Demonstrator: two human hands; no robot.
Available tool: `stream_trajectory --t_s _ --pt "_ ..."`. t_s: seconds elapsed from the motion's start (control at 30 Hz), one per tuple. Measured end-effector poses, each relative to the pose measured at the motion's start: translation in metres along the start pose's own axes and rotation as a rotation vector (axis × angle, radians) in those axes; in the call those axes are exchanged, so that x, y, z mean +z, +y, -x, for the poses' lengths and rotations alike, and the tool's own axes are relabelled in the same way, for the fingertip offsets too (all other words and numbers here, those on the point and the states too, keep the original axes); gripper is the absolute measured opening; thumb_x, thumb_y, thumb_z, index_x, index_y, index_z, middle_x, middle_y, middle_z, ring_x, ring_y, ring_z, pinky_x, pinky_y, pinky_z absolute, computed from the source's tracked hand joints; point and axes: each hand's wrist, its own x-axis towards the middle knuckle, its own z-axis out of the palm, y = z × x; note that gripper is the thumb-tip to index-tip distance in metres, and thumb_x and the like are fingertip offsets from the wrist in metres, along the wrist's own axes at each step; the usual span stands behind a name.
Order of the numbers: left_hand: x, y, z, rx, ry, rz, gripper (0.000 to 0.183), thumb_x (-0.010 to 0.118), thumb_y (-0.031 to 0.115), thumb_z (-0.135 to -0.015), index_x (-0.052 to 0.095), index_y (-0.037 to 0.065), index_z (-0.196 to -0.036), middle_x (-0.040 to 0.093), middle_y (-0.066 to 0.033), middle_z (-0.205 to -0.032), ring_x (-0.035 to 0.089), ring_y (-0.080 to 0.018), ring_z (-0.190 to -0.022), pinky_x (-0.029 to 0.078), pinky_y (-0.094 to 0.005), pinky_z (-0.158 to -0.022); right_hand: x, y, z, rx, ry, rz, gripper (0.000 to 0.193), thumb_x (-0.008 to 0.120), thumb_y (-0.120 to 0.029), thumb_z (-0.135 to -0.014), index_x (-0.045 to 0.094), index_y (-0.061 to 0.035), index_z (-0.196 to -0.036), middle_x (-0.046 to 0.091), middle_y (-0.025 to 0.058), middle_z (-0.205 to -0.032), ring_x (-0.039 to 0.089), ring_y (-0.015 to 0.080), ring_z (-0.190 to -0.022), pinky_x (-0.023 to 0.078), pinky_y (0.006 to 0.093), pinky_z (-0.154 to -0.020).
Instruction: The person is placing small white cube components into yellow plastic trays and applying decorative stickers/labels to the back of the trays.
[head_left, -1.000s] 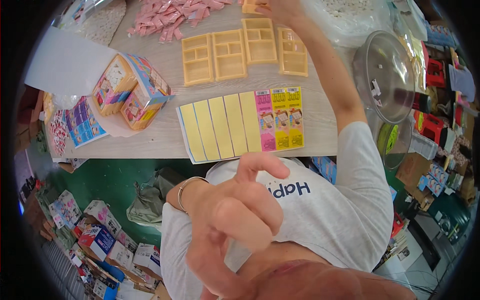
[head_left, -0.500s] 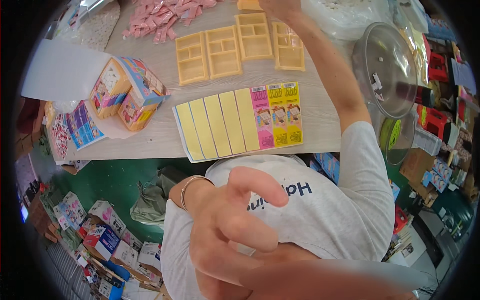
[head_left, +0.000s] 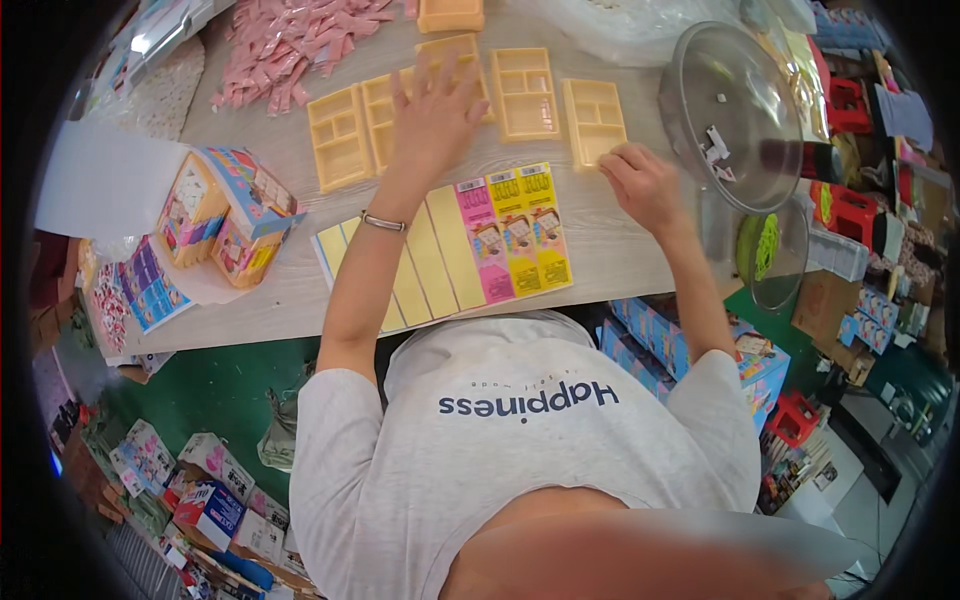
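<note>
My left hand [head_left: 435, 115] is spread open over the yellow compartment trays, partly covering a second tray [head_left: 377, 105] and a third tray [head_left: 455, 45]. Whether its fingers touch them cannot be made out. At the right end of the row, the curled fingers of my right hand [head_left: 645, 185] close on the near edge of a yellow compartment tray [head_left: 595, 115]. Between the hands lies another tray [head_left: 525, 95], with one more tray [head_left: 340, 140] at the left end. A printed label sheet [head_left: 515, 235] with yellow and pink strips lies nearer, its left part under my left forearm.
Pink wrapped strips [head_left: 295, 40] are heaped at the far left. Another yellow tray [head_left: 450, 14] sits at the far edge. To the left stands an open carton with stacked printed packs [head_left: 195, 195]. A clear bowl [head_left: 735, 110] with small white pieces is on the right.
My left hand has swung from near my chest to above the trays. My right hand has drawn back from the far edge, and another yellow tray now lies at the row's right end.
</note>
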Motion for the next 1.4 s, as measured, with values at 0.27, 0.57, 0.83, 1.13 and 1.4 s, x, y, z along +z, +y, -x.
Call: stream_trajectory --t_s 0.27,0.57,0.83,1.13,1.4 --pt "0.01 0.014 0.022 -0.058 -0.1 0.002 0.065 0.053 0.055 -0.094 0.041 0.027 -0.152 0.029 -0.0037 -0.162 0.018 -0.0346 -0.151 0.005 -0.067 -0.117 0.03 0.016 -0.015 0.071 0.084 -0.005 0.033 0.074 -0.018 -0.083 0.068 -0.0134 -0.114 0.064 0.0062 -0.105 0.063 0.0275 -0.098 0.052 0.0384 -0.078" --pt "0.02 0.027 0.002 0.134 -0.135 0.062 0.071 0.056 0.064 -0.088 0.046 0.028 -0.149 0.035 -0.0065 -0.159 0.025 -0.033 -0.149 0.004 -0.0658 -0.118 0.048 0.02 -0.03 0.23 -0.111 0.03 0.067 0.064 -0.039 -0.089 0.045 -0.0164 -0.149 0.036 0.0141 -0.156 0.029 0.0381 -0.145 0.021 0.0536 -0.119" --pt "0.0 0.028 0.014 0.134 -0.119 0.139 0.073 0.057 0.063 -0.087 0.046 0.025 -0.149 0.037 -0.0078 -0.158 0.027 -0.0355 -0.147 0.009 -0.0641 -0.118 0.051 0.011 -0.033 0.262 -0.074 0.012 0.067 0.065 -0.035 -0.089 0.044 -0.0201 -0.15 0.035 0.0143 -0.157 0.028 0.0393 -0.146 0.023 0.0574 -0.118" --pt "-0.028 -0.068 0.06 -0.247 -0.08 -0.066 0.082 0.062 0.066 -0.083 0.041 0.025 -0.152 0.026 -0.0103 -0.163 0.017 -0.0429 -0.149 0.009 -0.07 -0.114 -0.009 -0.016 -0.095 0.115 0.124 0.005 0.069 0.064 -0.032 -0.09 0.038 -0.0095 -0.15 0.038 0.0158 -0.155 0.03 0.0397 -0.145 0.026 0.0531 -0.117" --pt "-0.02 -0.056 0.065 -0.311 -0.043 -0.041 0.087 0.061 0.068 -0.083 0.039 0.022 -0.153 0.026 -0.0084 -0.163 0.018 -0.0423 -0.148 0.006 -0.0688 -0.115 0.025 0.18 -0.273 0.711 -0.377 0.255 0.063 0.051 -0.053 -0.096 0.055 -0.003 -0.133 0.065 0.0193 -0.122 0.064 0.0395 -0.11 0.05 0.048 -0.096"
